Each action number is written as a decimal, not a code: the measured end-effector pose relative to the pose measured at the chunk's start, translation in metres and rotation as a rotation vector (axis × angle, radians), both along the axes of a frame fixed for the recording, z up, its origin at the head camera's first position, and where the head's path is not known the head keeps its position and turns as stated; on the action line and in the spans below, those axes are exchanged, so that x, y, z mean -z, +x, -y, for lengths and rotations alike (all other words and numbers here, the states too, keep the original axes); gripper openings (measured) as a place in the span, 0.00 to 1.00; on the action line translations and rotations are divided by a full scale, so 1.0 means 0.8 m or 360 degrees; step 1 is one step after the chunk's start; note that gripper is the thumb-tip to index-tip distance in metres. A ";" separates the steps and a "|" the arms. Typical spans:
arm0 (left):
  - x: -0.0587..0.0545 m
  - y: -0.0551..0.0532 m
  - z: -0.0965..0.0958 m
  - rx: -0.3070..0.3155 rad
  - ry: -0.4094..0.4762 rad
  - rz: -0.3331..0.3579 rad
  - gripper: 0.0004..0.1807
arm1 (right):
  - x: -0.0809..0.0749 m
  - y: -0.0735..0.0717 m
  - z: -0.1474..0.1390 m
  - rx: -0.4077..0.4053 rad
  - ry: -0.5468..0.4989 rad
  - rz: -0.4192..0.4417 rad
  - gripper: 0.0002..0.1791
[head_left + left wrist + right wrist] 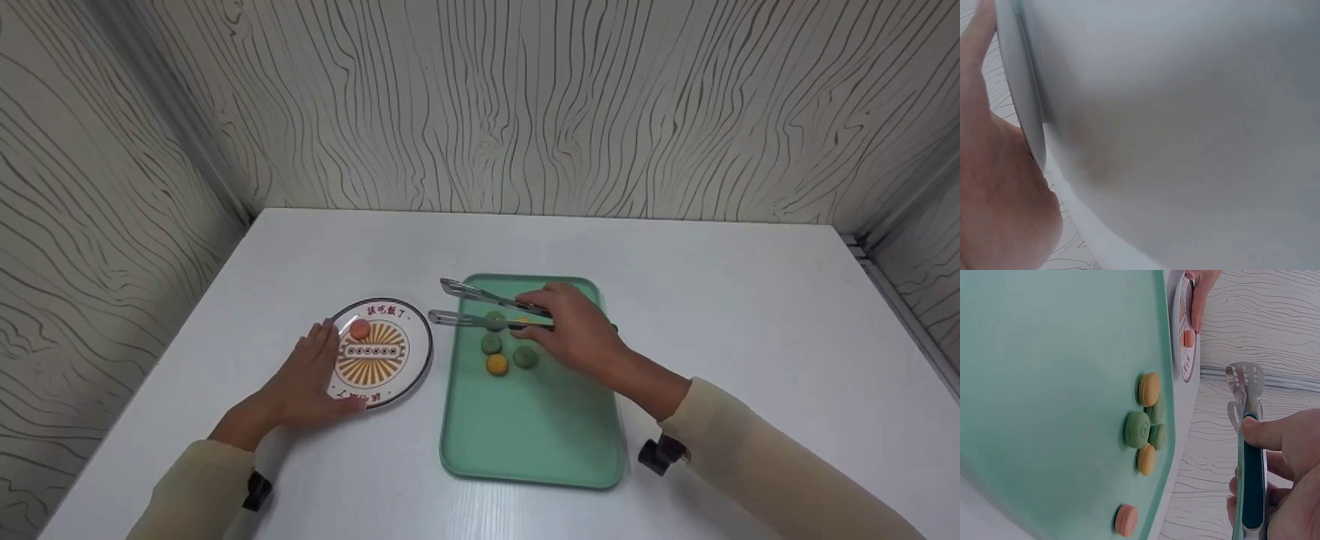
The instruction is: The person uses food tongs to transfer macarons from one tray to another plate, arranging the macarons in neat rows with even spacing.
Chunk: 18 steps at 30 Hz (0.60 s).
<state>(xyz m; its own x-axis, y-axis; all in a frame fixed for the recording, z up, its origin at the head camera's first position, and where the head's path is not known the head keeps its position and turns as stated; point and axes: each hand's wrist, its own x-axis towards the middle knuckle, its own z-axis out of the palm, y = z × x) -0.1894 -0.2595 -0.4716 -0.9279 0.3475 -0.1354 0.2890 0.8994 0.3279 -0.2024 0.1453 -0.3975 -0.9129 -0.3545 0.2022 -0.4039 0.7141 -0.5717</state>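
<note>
My right hand grips metal serving tongs with dark handle grips. The tongs' slotted ends are apart with nothing between them, above the left part of a green tray. On the tray lie three green macarons, two yellow macarons and a pink macaron, which the hand hides in the head view. My left hand rests with straight, spread fingers against the left rim of a white patterned plate. Another pink macaron sits on the plate's upper left.
The plate and tray stand side by side on a white table, with a narrow gap between them. Wood-grain patterned panels rise behind the table and at its sides.
</note>
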 end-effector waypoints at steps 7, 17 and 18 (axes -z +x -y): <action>0.001 -0.001 0.001 0.0010 -0.0022 0.0016 0.71 | -0.004 0.000 -0.022 0.0023 -0.0012 0.0054 0.24; 0.000 -0.001 0.000 -0.0009 0.0004 0.0029 0.72 | 0.002 -0.001 -0.054 0.0033 -0.0004 0.0076 0.24; 0.000 -0.001 0.000 -0.0003 0.0005 0.0022 0.72 | 0.002 0.000 -0.056 0.0033 0.0004 0.0069 0.24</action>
